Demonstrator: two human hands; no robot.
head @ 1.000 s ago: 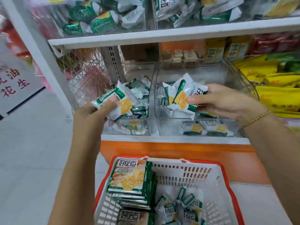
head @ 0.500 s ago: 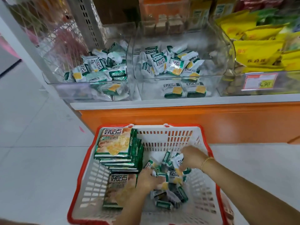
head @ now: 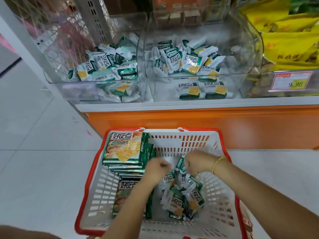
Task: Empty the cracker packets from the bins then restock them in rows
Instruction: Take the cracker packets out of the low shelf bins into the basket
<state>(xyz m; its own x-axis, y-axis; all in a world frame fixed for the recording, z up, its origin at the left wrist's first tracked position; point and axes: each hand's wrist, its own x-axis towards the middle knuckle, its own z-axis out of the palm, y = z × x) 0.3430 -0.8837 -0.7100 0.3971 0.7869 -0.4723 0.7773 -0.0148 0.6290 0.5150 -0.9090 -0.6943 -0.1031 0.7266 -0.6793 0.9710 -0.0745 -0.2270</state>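
hands: left hand [head: 158,167] and right hand [head: 196,163] low in the basket [head: 89,200], blurred, so I cannot tell their grip | cracker packets [head: 183,199]: loose heap in basket, more in left bin [head: 57,83] and right bin [head: 241,69] | risk: dropped packets may crack, or slide under the big packs [head: 124,149]

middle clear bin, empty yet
Not empty. A loose heap of cracker packets lies toward the back of the middle clear bin, and two more packets lie flat at its front.
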